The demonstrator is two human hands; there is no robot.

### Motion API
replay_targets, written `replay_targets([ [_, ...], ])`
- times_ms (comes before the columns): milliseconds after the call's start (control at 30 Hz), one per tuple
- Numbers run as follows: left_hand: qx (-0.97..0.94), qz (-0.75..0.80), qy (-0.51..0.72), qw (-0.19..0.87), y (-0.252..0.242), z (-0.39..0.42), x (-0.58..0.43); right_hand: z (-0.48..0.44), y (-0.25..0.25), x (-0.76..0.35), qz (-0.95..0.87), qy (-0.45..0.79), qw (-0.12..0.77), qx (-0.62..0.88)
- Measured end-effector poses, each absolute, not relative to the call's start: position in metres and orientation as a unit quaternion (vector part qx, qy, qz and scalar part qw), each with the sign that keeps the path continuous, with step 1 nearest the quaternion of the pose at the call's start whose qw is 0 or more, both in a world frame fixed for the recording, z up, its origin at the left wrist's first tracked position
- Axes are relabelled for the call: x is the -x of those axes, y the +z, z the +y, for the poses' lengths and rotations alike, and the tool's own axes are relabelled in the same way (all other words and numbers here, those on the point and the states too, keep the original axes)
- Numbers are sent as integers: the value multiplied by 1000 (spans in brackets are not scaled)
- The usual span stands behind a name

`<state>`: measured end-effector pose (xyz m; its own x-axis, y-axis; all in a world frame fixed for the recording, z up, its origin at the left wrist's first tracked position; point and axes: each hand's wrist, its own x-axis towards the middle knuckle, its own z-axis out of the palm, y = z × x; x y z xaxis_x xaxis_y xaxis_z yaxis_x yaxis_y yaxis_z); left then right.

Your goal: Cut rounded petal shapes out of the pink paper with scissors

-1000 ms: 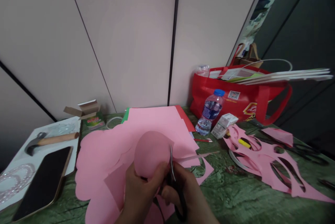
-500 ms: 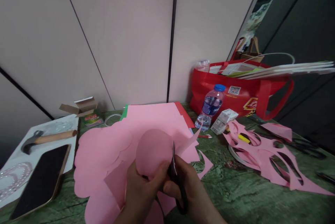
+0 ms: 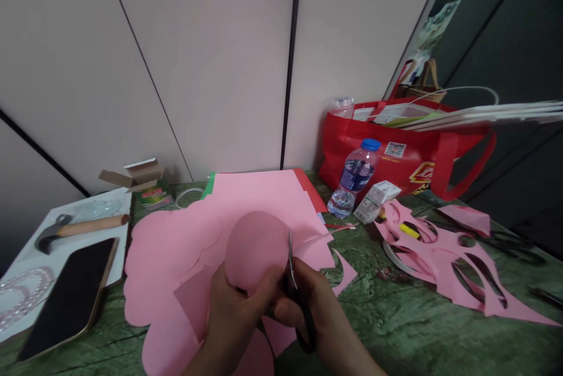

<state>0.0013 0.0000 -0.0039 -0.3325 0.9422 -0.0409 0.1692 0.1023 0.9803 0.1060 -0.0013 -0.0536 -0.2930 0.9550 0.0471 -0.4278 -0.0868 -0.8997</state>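
Note:
A rounded piece of pink paper (image 3: 255, 250) is pinched in my left hand (image 3: 237, 311), thumb on its face. My right hand (image 3: 314, 305) grips black-handled scissors (image 3: 303, 308), whose blades point up along the right edge of that piece. A thin pink strip trails off to the right of the blades. Beneath both hands lie a pink scalloped paper shape (image 3: 162, 258) and a stack of pink sheets (image 3: 264, 185). Green and red paper edges show behind the stack.
At left are a hammer (image 3: 92, 224), a phone (image 3: 70, 294), a bead string (image 3: 26, 297) and an opened small box (image 3: 152, 191). To the right stand a water bottle (image 3: 354, 179), a small white carton (image 3: 377, 201) and a red bag (image 3: 396, 153). Pink cut scraps (image 3: 444, 267) lie nearby.
The pink strip beside the blades has dropped lower and looks narrower. My hands keep nearly the same hold, with the round piece shifted slightly left and up.

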Motion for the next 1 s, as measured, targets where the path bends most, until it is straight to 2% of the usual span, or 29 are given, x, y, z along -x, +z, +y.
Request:
replay_targets([
  [1000, -446, 590, 554, 382, -4, 4, 2, 1, -59, -107, -455, 647, 497, 358],
])
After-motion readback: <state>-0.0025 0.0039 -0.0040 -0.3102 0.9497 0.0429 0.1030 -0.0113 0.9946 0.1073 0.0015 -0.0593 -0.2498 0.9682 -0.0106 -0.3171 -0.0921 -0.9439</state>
